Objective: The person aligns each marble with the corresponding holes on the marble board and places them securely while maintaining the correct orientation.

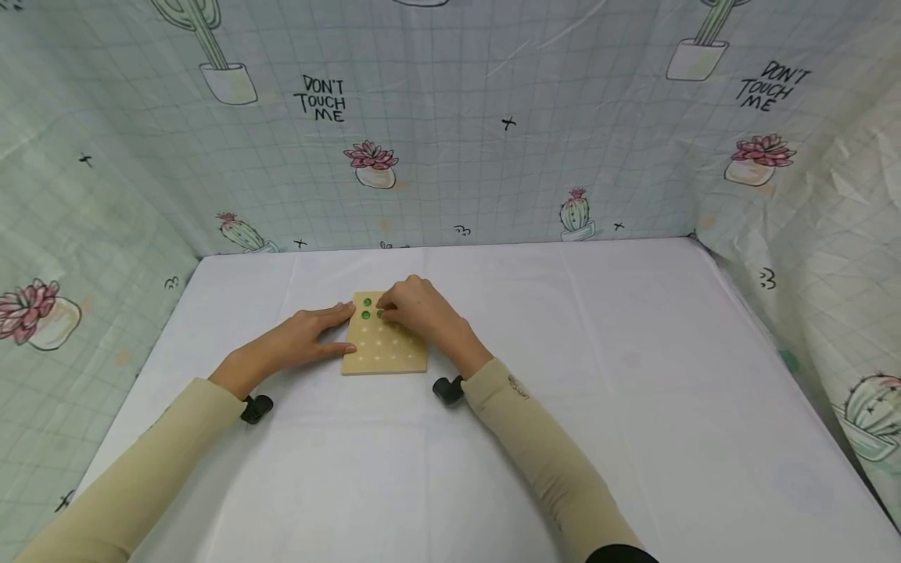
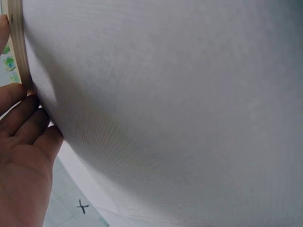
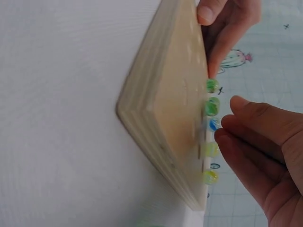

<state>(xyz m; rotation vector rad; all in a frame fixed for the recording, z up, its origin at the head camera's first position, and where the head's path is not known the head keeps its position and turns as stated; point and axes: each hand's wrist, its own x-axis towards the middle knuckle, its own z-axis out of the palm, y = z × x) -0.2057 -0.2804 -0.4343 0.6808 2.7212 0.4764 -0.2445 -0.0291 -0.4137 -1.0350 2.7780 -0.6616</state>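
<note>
Beige sleeves (image 1: 549, 450) reach in from the near edge of a white-covered tabletop (image 1: 655, 391), a small black device (image 1: 256, 409) at each wrist. Ahead of them, a person's left hand (image 1: 296, 340) rests against the left edge of a square wooden board (image 1: 383, 364), its thumb and fingers well apart. The right hand (image 1: 425, 309) leans over the board's far part, its thumb set apart from its fingers and the fingertips just beside a blue marble (image 3: 214, 124); whether they touch it cannot be told. Pale round dimples run in rows across the board, which lies left of centre, nearer the tabletop's far edge, its layered side showing in the right wrist view. Green marbles (image 3: 212, 107) sit at the far left of the board, two of them one behind the other, while yellowish marbles (image 3: 210, 177) stand in line past the blue one. Behind it all hangs a pale checked fabric (image 1: 450, 164), printed with potted cacti, pink succulents and the words "DON'T TOUCH ME."
</note>
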